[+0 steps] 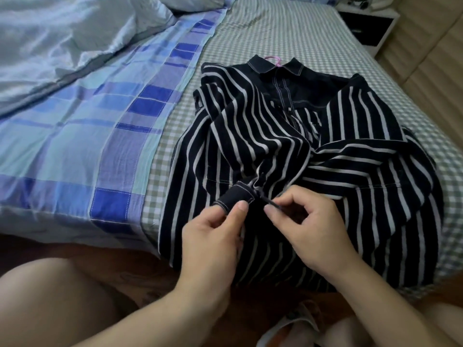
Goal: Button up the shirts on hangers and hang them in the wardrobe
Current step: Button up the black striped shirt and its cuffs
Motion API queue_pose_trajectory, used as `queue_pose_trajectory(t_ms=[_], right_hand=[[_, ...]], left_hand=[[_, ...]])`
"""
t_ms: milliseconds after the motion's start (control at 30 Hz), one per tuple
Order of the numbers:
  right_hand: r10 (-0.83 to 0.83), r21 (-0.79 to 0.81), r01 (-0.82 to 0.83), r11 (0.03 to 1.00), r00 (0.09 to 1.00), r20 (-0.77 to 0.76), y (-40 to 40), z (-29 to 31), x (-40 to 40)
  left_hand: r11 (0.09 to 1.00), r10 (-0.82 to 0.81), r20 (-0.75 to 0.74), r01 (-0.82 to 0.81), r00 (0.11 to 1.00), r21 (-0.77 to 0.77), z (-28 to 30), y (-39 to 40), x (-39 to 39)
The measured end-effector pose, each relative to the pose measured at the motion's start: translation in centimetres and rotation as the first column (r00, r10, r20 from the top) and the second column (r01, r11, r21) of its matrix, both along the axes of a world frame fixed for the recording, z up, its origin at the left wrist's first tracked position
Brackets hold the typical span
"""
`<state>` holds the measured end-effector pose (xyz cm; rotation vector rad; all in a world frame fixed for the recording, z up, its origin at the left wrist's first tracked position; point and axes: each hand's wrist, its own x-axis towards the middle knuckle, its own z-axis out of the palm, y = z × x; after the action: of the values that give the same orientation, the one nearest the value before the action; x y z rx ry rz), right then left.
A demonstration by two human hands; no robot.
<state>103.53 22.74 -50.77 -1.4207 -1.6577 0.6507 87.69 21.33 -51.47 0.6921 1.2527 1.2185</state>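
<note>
While both hands [210, 236] pinch it, shirt [325, 151] lies collar [275, 65] away.

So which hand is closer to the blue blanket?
Left. The left hand holds the shirt on the side nearest the blue blanket; the right hand is farther across the shirt.

I see a bed [288, 33] covered by a green-and-white checked sheet. On its left side lies a blue plaid quilt [82, 136], with a rumpled pale blue duvet [62, 38] beyond it. At the far right corner stands a white nightstand [368, 23] beside a beige padded wall [431, 46]. Soft daylight.
</note>
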Motion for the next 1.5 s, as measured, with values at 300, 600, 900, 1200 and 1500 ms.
queue_pose_trajectory(t_ms=[300,600,900,1200,1500], right_hand=[[-0.074,-0.161,0.011,0.987,0.916,-0.394,-0.3,0.9,-1.9],[-0.096,-0.408,-0.219,0.886,0.775,-0.625,0.1,1.5,-1.2],[-0.116,-0.416,-0.257,0.873,0.718,-0.686,0.1,1.2,-1.2],[0.08,-0.394,-0.34,0.854,0.834,-0.547,0.4,1.5,-0.5],[0.114,0.22,-0.168,0.961,0.964,0.242,0.7,0.1,-0.7]], left_hand=[[0.954,-0.054,-0.201,0.11,0.978,0.277,0.3,1.0,-0.8],[0.964,-0.256,0.123,0.244,0.959,0.109,0.2,2.0,-1.7],[0.957,-0.265,-0.006,0.264,0.964,0.12,0.4,1.9,-1.6],[0.963,-0.213,-0.124,0.23,0.969,0.142,0.5,2.8,-2.3],[0.95,-0.314,0.068,0.312,0.947,0.029,0.1,3.3,-2.9]])
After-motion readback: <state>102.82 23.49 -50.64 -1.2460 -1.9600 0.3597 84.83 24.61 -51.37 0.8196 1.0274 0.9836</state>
